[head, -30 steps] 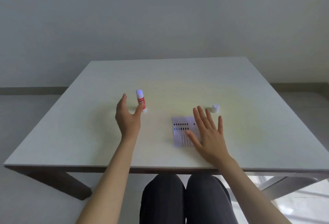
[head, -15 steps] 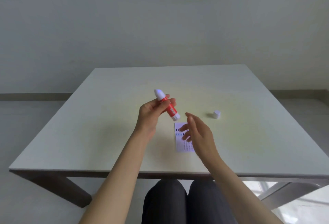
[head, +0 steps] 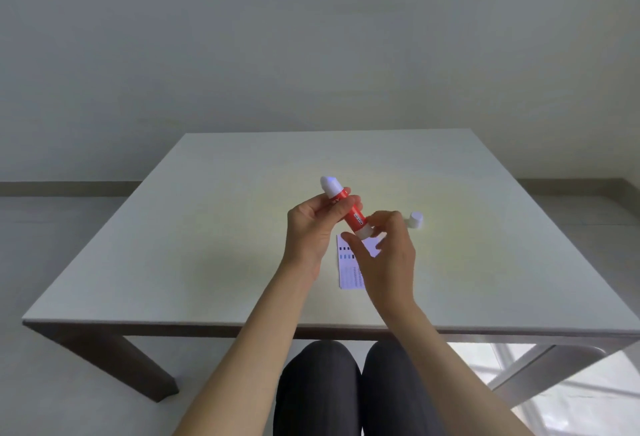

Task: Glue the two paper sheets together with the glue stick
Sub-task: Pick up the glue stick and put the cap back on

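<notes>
A red glue stick [head: 350, 211] with white ends is held tilted above the table, its glue tip up and to the left. My left hand [head: 313, 228] grips its red body. My right hand [head: 388, 255] pinches the white base end with thumb and fingers. Below the hands a small printed paper [head: 348, 267] lies flat on the white table [head: 207, 245], partly hidden by my right hand. I cannot tell whether a second sheet lies with it. The white cap [head: 415, 220] stands on the table just right of my right hand.
The table's near edge [head: 173, 324] runs above my knees [head: 349, 387]. A plain wall stands behind the table's far edge.
My left hand picked the glue stick up off the table and brought it to the centre. My right hand lifted off the paper and took hold of the stick's base.
</notes>
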A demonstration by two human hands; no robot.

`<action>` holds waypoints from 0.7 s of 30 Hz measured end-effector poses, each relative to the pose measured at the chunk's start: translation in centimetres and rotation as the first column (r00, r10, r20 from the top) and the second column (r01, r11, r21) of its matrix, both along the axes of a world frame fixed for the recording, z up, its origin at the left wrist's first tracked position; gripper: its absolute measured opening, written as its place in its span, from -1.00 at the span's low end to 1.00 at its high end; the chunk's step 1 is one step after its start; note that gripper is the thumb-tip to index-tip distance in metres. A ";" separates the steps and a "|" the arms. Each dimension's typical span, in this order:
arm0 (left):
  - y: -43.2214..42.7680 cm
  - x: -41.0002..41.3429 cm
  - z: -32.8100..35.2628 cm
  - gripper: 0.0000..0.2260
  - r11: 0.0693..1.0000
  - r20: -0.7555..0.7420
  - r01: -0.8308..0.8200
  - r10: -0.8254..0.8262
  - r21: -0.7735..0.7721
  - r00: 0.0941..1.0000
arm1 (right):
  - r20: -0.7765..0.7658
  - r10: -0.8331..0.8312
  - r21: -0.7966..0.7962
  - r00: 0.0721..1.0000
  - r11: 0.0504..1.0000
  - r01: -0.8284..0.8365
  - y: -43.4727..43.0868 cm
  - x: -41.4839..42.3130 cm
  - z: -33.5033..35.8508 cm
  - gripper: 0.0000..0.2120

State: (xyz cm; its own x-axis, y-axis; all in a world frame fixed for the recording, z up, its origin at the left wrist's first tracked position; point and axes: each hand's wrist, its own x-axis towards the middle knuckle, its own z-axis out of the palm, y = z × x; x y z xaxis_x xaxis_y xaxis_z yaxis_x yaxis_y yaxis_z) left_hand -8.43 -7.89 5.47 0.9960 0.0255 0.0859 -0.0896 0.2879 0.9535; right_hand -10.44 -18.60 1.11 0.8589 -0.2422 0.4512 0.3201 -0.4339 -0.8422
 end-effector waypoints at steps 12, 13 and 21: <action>0.4 -0.6 0.2 -0.94 0.994 -0.024 -0.110 0.110 0.026 0.994 | 0.001 0.149 0.063 0.989 0.987 -0.149 -0.5 -0.7 0.2 -0.79; 0.3 -0.6 0.3 -0.93 0.993 -0.019 -0.111 0.112 0.026 0.994 | 0.073 0.075 -0.046 0.995 0.996 -0.072 -0.3 -0.6 0.0 -0.78; 0.5 -0.6 0.4 -0.89 0.989 -0.015 -0.131 0.133 0.064 0.991 | -0.265 0.788 0.913 0.555 0.390 -0.118 -2.0 -0.1 2.6 -0.60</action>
State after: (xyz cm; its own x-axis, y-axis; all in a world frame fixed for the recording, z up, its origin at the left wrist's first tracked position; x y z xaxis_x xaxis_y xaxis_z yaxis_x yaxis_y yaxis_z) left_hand -9.04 -7.42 5.85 0.9857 0.1521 0.0720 -0.1040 0.2146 0.9711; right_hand -10.58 -20.63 3.70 0.8771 0.3678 -0.3090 -0.4642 0.4839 -0.7418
